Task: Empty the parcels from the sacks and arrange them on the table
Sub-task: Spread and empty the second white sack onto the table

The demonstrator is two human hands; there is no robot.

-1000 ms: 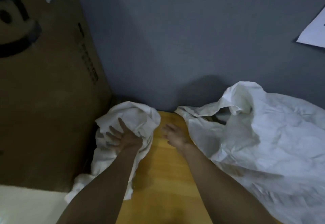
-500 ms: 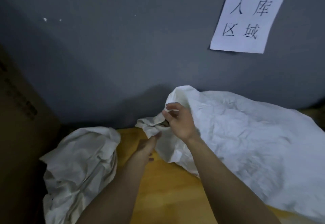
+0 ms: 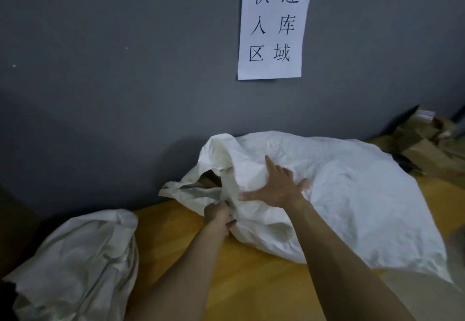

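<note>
A bulging white sack (image 3: pixel 352 207) lies on the yellow worktop (image 3: pixel 191 265), mouth facing left. The left hand (image 3: pixel 219 216) grips the mouth's edge. The right hand (image 3: pixel 274 189) presses flat on top, fingers spread. This looks like the opening step. Next, widen the mouth and draw the contents out.

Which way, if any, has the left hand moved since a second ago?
Yes. The left hand left the small sack and went right across the table to grip the big sack.
</note>
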